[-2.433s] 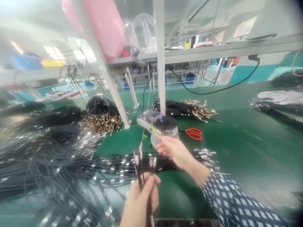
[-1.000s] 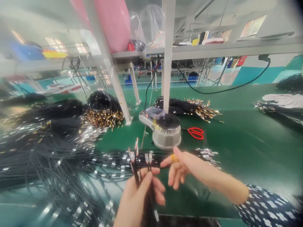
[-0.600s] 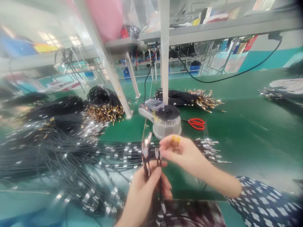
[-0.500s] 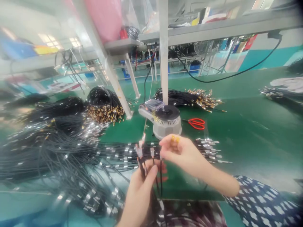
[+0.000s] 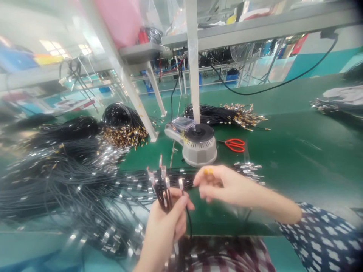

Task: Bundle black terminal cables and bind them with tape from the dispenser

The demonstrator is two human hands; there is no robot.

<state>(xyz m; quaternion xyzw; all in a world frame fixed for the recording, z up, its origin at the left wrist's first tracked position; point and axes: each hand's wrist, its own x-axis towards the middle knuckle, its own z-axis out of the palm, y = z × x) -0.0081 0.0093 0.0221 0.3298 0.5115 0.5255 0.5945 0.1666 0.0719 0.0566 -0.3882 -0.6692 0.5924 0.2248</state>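
My left hand [image 5: 167, 226] is closed round several black cables [image 5: 163, 194], their bright metal connector ends standing up above the fingers. One cable with a silver connector [image 5: 181, 184] leans apart from the rest, between thumb and fingertips. To its right, my right hand [image 5: 217, 183] hovers with bent fingers and a gap between thumb and forefinger; I see nothing in it. Yellow bands wrap a finger of that hand. Beneath both hands a long bundle of black cables [image 5: 138, 189] lies across the green table, its silver ends [image 5: 249, 170] to the right.
Behind the hands stands a round grey tape dispenser [image 5: 199, 149] with a black top. Red-handled scissors [image 5: 235, 145] lie beside it. Cable coils with gold tips [image 5: 124, 136] fill the left side; another bundle [image 5: 227, 114] lies behind. White shelf posts [image 5: 193, 68] rise from the table [image 5: 297, 151].
My right hand has let go of a cable and moved slightly right, its fingers parting. That cable now stands among the others in my left hand, which has shifted a little left.
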